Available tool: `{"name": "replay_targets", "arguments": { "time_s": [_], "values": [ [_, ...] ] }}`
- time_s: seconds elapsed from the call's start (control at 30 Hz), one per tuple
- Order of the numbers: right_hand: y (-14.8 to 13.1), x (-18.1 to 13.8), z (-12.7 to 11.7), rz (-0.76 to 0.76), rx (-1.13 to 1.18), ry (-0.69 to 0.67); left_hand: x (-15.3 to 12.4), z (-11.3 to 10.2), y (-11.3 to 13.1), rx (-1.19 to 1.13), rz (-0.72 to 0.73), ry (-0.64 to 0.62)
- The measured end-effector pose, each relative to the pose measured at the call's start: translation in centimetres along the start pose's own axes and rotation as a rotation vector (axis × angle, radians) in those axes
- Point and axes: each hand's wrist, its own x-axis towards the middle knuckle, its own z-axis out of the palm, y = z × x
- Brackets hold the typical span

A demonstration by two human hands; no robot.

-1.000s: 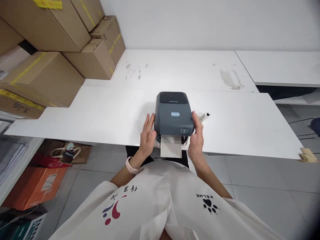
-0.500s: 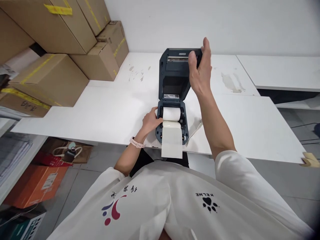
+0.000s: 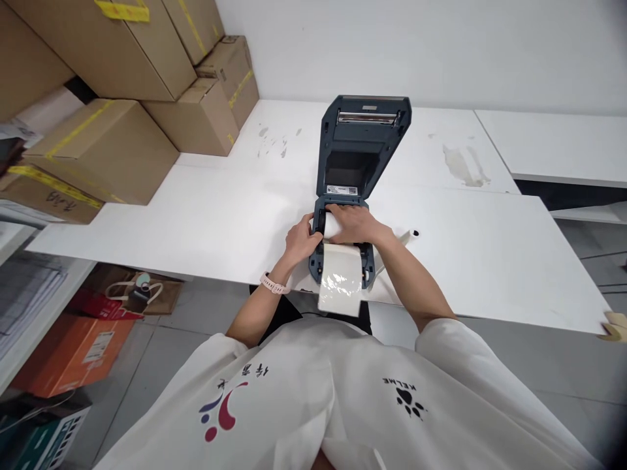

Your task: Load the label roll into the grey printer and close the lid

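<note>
A dark blue-grey label printer [image 3: 317,261] stands at the table's front edge, its lid [image 3: 365,140] tipped up and back. Inside lies a white label roll [image 3: 332,225], largely covered by my right hand [image 3: 353,224]. The fingers of that hand reach over the roll's back, with the thumb along its front. My left hand [image 3: 301,240] grips the printer's left side, its thumb over the inner edge beside the roll. From the roll a strip of blank labels [image 3: 341,281] runs forward and hangs past the table edge, shining in the light.
Cardboard boxes [image 3: 102,153] with yellow tape are stacked on the left of the white table [image 3: 235,222]. A thin white piece with a dark tip [image 3: 410,236] lies right of the printer. An orange box [image 3: 73,352] is below on the left.
My right hand has let go of the raised lid and come down onto the label roll. The lid stays up by itself. My left hand remains at the printer's left side.
</note>
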Motion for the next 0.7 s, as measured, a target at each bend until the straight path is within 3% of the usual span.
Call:
{"name": "replay_targets", "arguments": {
  "time_s": [0.1,0.2,0.33,0.43,0.53,0.7],
  "values": [
    [1.6,-2.1,-1.6,-0.170,0.295,0.037,0.0,0.1,-0.1,-0.030,-0.005,-0.002],
    [4.2,-5.5,-3.9,-0.298,0.555,0.207,0.0,0.1,-0.2,-0.040,-0.003,0.005],
    [8.9,-7.6,-5.5,-0.134,0.719,0.502,-0.1,0.1,-0.2,-0.075,0.006,0.003],
    [13.1,-5.6,-4.3,0.078,0.780,0.636,-0.2,0.1,-0.1,-0.110,-0.008,-0.017],
    [16.6,-1.9,-1.6,0.201,0.879,0.706,-0.1,0.2,-0.1,-0.128,-0.011,-0.016],
    [19.7,1.4,2.3,0.327,0.916,0.710,0.0,0.5,-0.4,-0.147,-0.020,0.005]
  ]
}}
